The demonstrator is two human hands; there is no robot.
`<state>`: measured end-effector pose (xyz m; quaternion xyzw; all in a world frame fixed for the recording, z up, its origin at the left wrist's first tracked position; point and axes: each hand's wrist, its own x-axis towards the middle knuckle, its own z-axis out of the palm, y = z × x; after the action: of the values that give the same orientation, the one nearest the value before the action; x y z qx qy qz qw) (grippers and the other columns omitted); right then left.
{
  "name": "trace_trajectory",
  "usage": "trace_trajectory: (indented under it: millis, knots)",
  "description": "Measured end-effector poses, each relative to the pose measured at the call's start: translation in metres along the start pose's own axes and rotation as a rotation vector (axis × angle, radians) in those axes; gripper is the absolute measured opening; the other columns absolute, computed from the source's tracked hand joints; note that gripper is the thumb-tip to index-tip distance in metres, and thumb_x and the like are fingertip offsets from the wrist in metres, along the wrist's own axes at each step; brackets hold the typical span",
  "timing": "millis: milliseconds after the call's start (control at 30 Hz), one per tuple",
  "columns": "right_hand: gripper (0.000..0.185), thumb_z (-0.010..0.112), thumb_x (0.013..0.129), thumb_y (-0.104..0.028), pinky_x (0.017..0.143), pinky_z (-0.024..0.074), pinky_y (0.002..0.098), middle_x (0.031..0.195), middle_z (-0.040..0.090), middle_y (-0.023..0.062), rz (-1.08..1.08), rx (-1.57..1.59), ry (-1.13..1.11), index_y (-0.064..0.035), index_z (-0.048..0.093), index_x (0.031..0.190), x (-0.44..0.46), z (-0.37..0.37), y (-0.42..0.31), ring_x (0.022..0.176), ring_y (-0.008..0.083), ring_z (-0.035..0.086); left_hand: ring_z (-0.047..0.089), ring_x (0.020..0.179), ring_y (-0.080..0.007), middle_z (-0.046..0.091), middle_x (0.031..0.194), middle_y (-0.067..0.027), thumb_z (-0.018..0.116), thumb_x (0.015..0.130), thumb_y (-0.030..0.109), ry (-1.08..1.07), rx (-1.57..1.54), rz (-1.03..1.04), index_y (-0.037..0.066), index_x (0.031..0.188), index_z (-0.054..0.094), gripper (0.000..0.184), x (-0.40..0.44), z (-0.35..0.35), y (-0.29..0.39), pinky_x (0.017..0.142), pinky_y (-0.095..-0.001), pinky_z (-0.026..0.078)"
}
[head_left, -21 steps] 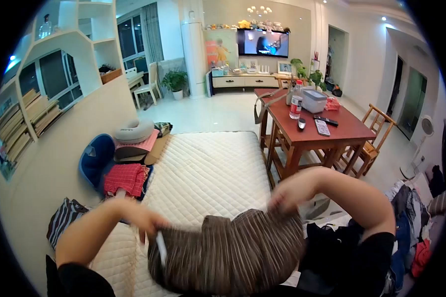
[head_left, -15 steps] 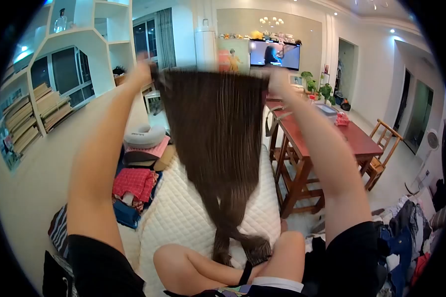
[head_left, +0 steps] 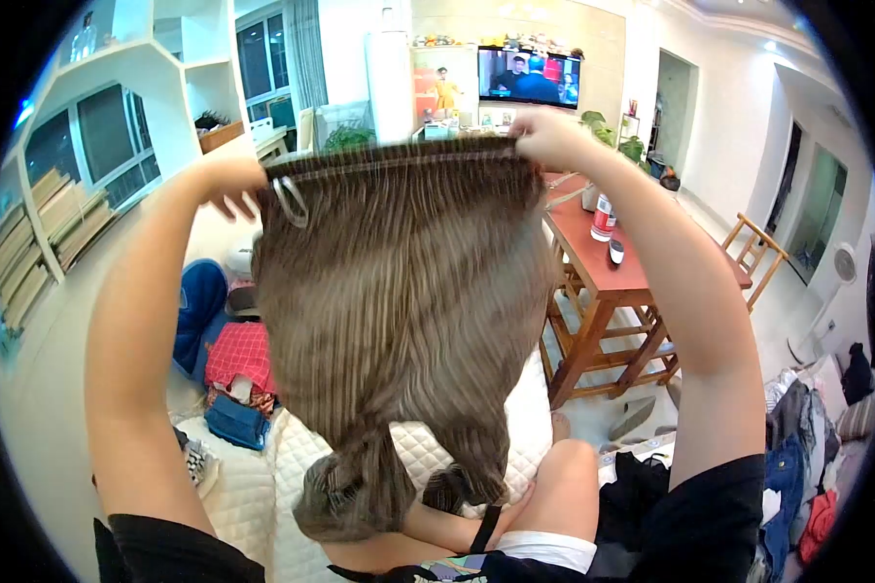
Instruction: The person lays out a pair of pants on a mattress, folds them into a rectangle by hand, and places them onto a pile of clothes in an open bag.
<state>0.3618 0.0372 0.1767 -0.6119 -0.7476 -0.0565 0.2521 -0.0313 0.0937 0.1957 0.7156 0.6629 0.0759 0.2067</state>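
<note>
Stretched out in front of me is a pair of brown, finely striped trousers (head_left: 408, 282), held up by the waistband. A white drawstring loop (head_left: 292, 202) hangs near the left end of the waistband. My left hand (head_left: 226, 183) is closed on the left corner of the waistband, some of its fingers hanging below the edge. At the opposite corner my right hand (head_left: 552, 141) pinches the band. The trouser legs hang bunched at the bottom, over my crossed legs (head_left: 554, 486). Motion blurs part of the cloth.
I sit on a white quilted mat (head_left: 292, 486). Folded clothes (head_left: 241, 355) are stacked at the left. A red table (head_left: 612, 262) holds a bottle (head_left: 603, 219) ahead on the right. A heap of clothes (head_left: 797, 457) lies at the far right.
The trousers have spread wider and billowed, and their lower part has swung towards me and to the left. My left hand has moved left and down. The drawstring now shows.
</note>
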Motion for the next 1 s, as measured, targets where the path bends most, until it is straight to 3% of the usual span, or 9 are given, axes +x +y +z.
trace_trajectory:
  millis: [267, 400, 467, 667, 700, 767, 867, 933, 1000]
  knots:
    - [0.077, 0.058, 0.08, -0.011, 0.056, 0.0583, 0.0371, 0.087, 0.065, 0.0205, 0.325, 0.501, -0.964, -0.016, 0.018, 0.145, -0.175, 0.138, 0.023, 0.065, 0.0255, 0.068, 0.06, 0.09, -0.0246, 0.059, 0.112, -0.0179, 0.056, 0.073, 0.006, -0.603, 0.34, 0.332, 0.016, 0.134, 0.047, 0.062, -0.014, 0.172, -0.059, 0.076, -0.0371, 0.05]
    - [0.096, 0.064, 0.079, -0.012, 0.054, 0.0594, 0.035, 0.091, 0.062, 0.0276, 0.605, 0.753, -1.206, -0.007, -0.006, 0.145, -0.312, 0.306, 0.047, 0.067, 0.0279, 0.068, 0.027, 0.131, -0.0456, 0.015, 0.147, -0.0307, 0.065, 0.073, 0.044, -0.662, 0.383, 0.119, 0.013, 0.149, 0.006, 0.101, -0.016, 0.382, -0.177, 0.104, -0.0475, 0.03]
    - [0.097, 0.066, 0.078, -0.022, 0.056, 0.054, 0.038, 0.088, 0.063, 0.0275, 0.481, 0.538, -1.031, -0.0035, -0.003, 0.144, -0.373, 0.393, 0.042, 0.061, 0.028, 0.066, 0.018, 0.134, -0.0504, 0.007, 0.149, -0.0318, 0.049, 0.084, 0.048, -0.531, 0.118, 0.036, 0.018, 0.149, 0.013, 0.08, -0.014, 0.479, -0.21, 0.111, -0.0508, 0.018]
    - [0.039, 0.06, 0.075, -0.021, 0.077, 0.0467, 0.0449, 0.093, 0.062, 0.0226, 0.362, 0.568, -0.576, -0.006, 0.051, 0.11, -0.399, 0.395, 0.018, 0.087, 0.0404, 0.059, 0.06, 0.095, -0.0382, 0.065, 0.098, -0.0208, 0.05, 0.078, 0.013, -0.46, -0.102, 0.175, 0.007, 0.1, 0.066, 0.027, -0.04, 0.473, -0.121, 0.081, -0.0418, 0.048]
    - [0.034, 0.059, 0.076, -0.02, 0.075, 0.0463, 0.0462, 0.092, 0.061, 0.023, 0.26, 0.588, -0.275, -0.0055, 0.052, 0.106, -0.388, 0.408, 0.035, 0.087, 0.0409, 0.058, 0.063, 0.083, -0.0322, 0.067, 0.085, -0.0145, 0.052, 0.074, 0.009, -0.063, -0.029, 0.553, 0.005, 0.091, 0.067, 0.023, -0.017, 0.467, -0.134, 0.075, -0.0384, 0.049]
    - [0.028, 0.058, 0.074, -0.015, 0.074, 0.0462, 0.0462, 0.091, 0.06, 0.0238, 0.286, 0.672, 0.003, -0.0025, 0.051, 0.099, -0.339, 0.324, 0.041, 0.087, 0.0403, 0.058, 0.061, 0.08, -0.0225, 0.064, 0.079, -0.0121, 0.047, 0.069, -0.002, 0.14, -0.438, 0.141, 0.002, 0.089, 0.064, 0.026, -0.015, 0.395, -0.091, 0.075, -0.0336, 0.049]
    - [0.035, 0.056, 0.076, -0.006, 0.074, 0.0469, 0.0381, 0.089, 0.061, 0.0215, 0.18, 0.94, 0.401, -0.002, 0.048, 0.11, -0.277, 0.248, 0.054, 0.086, 0.0383, 0.06, 0.052, 0.096, -0.0204, 0.054, 0.096, -0.01, 0.04, 0.067, -0.013, 0.699, -0.676, 0.737, 0.0, 0.097, 0.053, 0.035, 0.018, 0.322, -0.095, 0.089, -0.0288, 0.039]
    - [0.04, 0.053, 0.079, 0.005, 0.075, 0.0454, 0.0263, 0.097, 0.06, 0.0082, 0.059, 0.922, 0.473, -0.0011, 0.044, 0.117, -0.255, 0.194, 0.038, 0.087, 0.0106, 0.054, 0.05, 0.1, -0.0259, 0.049, 0.1, -0.0128, 0.043, 0.067, -0.012, 0.896, -0.451, 0.889, 0.001, 0.1, 0.052, 0.037, -0.021, 0.279, -0.056, 0.093, -0.0307, 0.037]
    - [0.043, 0.056, 0.077, 0.003, 0.07, 0.0465, 0.0264, 0.089, 0.061, 0.013, 0.188, 0.775, 0.28, -0.0025, 0.043, 0.118, -0.256, 0.157, 0.019, 0.076, 0.0143, 0.058, 0.048, 0.103, -0.0294, 0.049, 0.103, -0.0146, 0.044, 0.069, -0.011, 0.946, -0.329, 0.951, 0.001, 0.102, 0.053, 0.036, -0.057, 0.264, -0.034, 0.094, -0.0326, 0.036]
